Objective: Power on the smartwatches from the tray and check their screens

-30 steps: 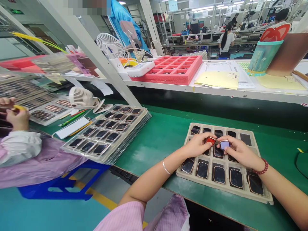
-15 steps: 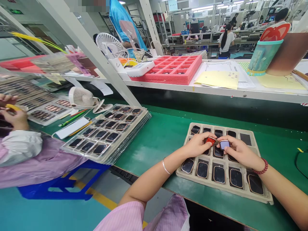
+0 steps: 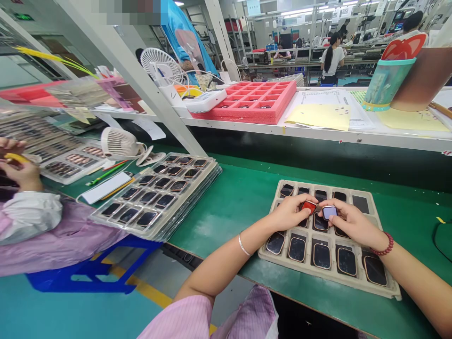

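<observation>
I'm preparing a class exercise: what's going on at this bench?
The person's left hand holds a rounded square piece with a red face; the right hand holds one with a lilac face. Both are above a beige compartmented tray of black squarish pieces with golden rims. At left, a co-worker's hand holds something yellow.

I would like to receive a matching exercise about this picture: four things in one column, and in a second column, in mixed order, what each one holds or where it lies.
Column one
1. left hand
2. beige tray
3. right hand
4. red foam tray

Column two
A. holds the lilac-faced device
B. on the white shelf
C. holds the red-faced device
D. on the green table, beneath both hands

Right pairs: 1-C, 2-D, 3-A, 4-B
</observation>
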`<state>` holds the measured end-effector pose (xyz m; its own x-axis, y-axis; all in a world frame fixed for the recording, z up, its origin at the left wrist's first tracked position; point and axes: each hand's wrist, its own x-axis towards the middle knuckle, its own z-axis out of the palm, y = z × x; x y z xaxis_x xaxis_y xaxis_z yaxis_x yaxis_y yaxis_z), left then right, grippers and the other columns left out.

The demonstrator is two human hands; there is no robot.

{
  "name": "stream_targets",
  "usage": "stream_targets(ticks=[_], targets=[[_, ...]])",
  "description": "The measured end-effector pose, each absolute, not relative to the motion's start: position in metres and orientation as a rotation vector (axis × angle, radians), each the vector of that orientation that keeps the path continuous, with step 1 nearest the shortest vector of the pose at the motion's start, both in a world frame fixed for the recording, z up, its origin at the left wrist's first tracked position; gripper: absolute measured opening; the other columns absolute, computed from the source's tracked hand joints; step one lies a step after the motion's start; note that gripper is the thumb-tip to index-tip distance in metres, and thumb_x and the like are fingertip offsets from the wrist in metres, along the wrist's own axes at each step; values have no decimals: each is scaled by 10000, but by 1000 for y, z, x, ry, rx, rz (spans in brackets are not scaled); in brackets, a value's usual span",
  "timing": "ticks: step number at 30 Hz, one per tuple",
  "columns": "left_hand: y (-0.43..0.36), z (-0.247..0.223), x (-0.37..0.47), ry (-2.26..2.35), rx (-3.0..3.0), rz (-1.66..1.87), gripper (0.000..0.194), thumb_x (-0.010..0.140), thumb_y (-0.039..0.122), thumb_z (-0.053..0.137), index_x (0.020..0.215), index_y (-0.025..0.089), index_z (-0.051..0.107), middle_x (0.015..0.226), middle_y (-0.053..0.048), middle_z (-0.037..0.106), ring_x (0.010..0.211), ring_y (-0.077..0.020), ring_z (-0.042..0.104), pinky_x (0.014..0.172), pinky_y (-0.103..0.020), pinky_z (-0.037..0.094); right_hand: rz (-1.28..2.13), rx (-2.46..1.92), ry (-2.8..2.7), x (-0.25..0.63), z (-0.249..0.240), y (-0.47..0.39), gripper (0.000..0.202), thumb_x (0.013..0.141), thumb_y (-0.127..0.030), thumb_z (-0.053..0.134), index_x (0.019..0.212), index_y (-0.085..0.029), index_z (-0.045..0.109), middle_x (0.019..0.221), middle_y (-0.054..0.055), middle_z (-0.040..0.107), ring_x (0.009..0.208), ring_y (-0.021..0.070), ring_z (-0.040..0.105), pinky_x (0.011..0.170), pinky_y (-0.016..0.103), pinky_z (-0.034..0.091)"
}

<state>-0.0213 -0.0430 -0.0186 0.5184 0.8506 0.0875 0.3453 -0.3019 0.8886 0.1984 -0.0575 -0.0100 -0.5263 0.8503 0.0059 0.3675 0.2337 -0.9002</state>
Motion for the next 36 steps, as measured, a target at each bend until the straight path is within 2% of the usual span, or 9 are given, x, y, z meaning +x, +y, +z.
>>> stream_targets(ticks=[18,28,36], targets=[[-44,-15,-21,987,1869,718,344,808,180,466,1130,158,585,888,-28,637,650,-94,489,598,-207,395,1253,-1103,-2014,198,-10,-57,310,892,-190,455,1190,-211,538,1081,75,633,762,179,636,730,342,528],[-44,-15,-21,996,1873,720,340,805,185,468,1123,162,589,900,-29,639,653,-94,489,602,-207,396,1248,-1102,-2018,198,-11,-57,321,885,-212,468,1197,-225,539,1005,67,650,760,196,632,719,359,532],[-44,-16,-21,1005,1882,711,346,806,190,468,1130,163,588,886,-29,639,639,-92,483,590,-207,393,1262,-1101,-2001,198,-10,-57,312,887,-207,472,1191,-219,542,1075,74,642,762,186,637,730,345,531]])
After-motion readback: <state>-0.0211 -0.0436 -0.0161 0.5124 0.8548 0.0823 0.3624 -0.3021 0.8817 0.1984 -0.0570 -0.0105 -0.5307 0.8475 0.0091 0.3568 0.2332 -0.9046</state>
